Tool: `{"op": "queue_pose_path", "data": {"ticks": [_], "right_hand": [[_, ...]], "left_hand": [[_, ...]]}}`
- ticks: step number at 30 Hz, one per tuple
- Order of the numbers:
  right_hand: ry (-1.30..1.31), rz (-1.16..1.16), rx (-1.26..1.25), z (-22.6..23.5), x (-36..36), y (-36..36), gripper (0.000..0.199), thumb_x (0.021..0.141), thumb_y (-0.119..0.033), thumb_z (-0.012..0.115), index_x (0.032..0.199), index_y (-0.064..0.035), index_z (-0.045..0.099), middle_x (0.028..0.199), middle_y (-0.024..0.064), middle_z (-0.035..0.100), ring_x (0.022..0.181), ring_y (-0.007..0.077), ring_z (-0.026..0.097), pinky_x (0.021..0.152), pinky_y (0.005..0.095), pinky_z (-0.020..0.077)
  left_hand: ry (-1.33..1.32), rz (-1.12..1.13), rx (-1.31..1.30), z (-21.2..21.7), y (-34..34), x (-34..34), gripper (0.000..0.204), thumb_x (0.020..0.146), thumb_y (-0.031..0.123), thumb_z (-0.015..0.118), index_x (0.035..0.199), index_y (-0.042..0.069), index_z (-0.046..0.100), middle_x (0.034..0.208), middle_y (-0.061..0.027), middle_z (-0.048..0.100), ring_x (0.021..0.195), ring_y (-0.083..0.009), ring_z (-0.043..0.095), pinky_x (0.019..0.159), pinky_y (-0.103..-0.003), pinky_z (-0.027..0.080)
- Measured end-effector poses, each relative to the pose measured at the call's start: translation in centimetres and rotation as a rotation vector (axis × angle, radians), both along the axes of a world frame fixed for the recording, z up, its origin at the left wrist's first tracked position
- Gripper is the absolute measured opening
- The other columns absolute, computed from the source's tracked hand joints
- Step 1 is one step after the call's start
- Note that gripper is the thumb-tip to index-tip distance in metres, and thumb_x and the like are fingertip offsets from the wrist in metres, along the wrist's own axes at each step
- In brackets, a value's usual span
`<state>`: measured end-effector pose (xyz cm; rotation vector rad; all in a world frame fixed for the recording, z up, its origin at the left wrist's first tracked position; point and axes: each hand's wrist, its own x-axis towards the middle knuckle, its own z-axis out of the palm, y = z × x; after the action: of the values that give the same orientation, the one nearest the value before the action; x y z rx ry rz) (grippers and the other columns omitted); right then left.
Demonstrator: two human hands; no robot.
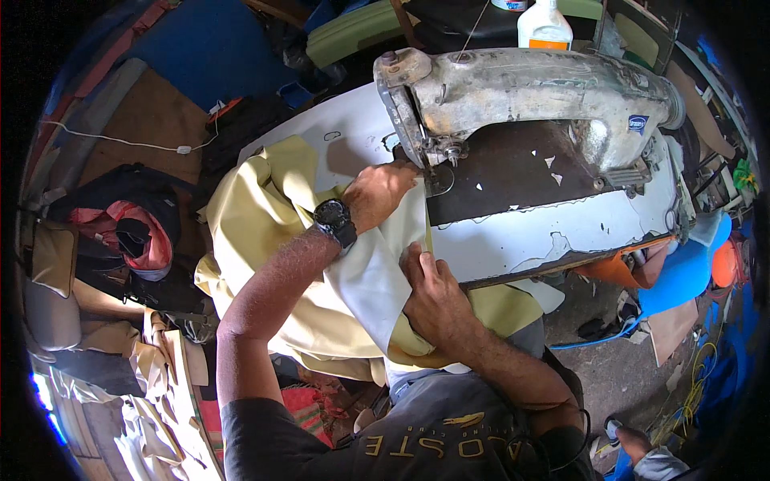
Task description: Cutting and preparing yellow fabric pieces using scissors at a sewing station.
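A worn grey sewing machine stands on a chipped white table. Pale yellow, white-backed sheet material, smooth like leatherette, drapes over the table's left end and down across my lap. My left hand, with a black watch on its wrist, is closed on the material right beside the needle and presser foot. Its fingertips are partly hidden there. Closer to me, my right hand grips the material's edge at the table's front, fingers bent around it. A straight edge of the sheet runs between both hands toward the needle.
Small white scraps lie on the machine's dark bed. Behind the machine stands a white bottle. Cut material pieces pile up at the left. Blue sheet hangs at the right, and another person's foot shows at lower right.
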<state>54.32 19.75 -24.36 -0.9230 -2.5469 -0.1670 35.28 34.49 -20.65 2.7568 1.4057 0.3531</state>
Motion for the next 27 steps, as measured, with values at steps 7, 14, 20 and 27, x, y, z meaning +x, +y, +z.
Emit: {"op": "queue_pose_path", "data": {"ticks": [7, 14, 20, 27], "right_hand": [[-0.041, -0.014, -0.002, 0.2, 0.0, -0.1, 0.032, 0.083, -0.018, 0.063, 0.097, 0.008, 0.076, 0.128, 0.034, 0.056, 0.106, 0.033, 0.05, 0.087, 0.0382, 0.048], [-0.049, 0.015, -0.104, 0.5, 0.4, 0.0, 0.033, 0.083, -0.018, 0.063, 0.101, 0.0071, 0.075, 0.129, 0.0271, 0.057, 0.115, 0.034, 0.049, 0.09, 0.0394, 0.0473], [0.076, 0.013, -0.202, 1.6, 1.6, 0.5, 0.05, 0.081, -0.018, 0.067, 0.125, 0.0049, 0.061, 0.134, 0.0214, 0.054, 0.12, 0.0315, 0.05, 0.096, 0.0417, 0.0455], [0.057, 0.166, -0.324, 2.4, 4.8, 1.5, 0.066, 0.075, -0.016, 0.074, 0.137, -0.0033, 0.056, 0.143, 0.0126, 0.049, 0.13, 0.0283, 0.046, 0.106, 0.0428, 0.0407]], "left_hand": [[-0.025, 0.102, 0.012, -0.8, 0.2, 0.4, 0.021, 0.092, 0.02, 0.068, 0.093, -0.001, 0.063, 0.094, -0.0192, 0.066, 0.09, -0.0391, 0.067, 0.08, -0.051, 0.054], [-0.229, 0.274, -0.115, -2.1, 0.5, 0.1, 0.022, 0.087, 0.019, 0.075, 0.091, 0.0, 0.067, 0.097, -0.0183, 0.069, 0.088, -0.0365, 0.068, 0.08, -0.046, 0.054], [-0.321, 0.36, 0.163, -3.2, -0.3, 0.3, 0.027, 0.082, 0.024, 0.079, 0.098, 0.003, 0.071, 0.093, -0.0149, 0.071, 0.093, -0.0332, 0.069, 0.084, -0.043, 0.054], [-0.418, 0.524, -0.176, -2.6, -0.6, 0.3, 0.022, 0.083, 0.03, 0.078, 0.096, 0.013, 0.077, 0.084, -0.0115, 0.075, 0.084, -0.0303, 0.073, 0.081, -0.042, 0.057]]}}
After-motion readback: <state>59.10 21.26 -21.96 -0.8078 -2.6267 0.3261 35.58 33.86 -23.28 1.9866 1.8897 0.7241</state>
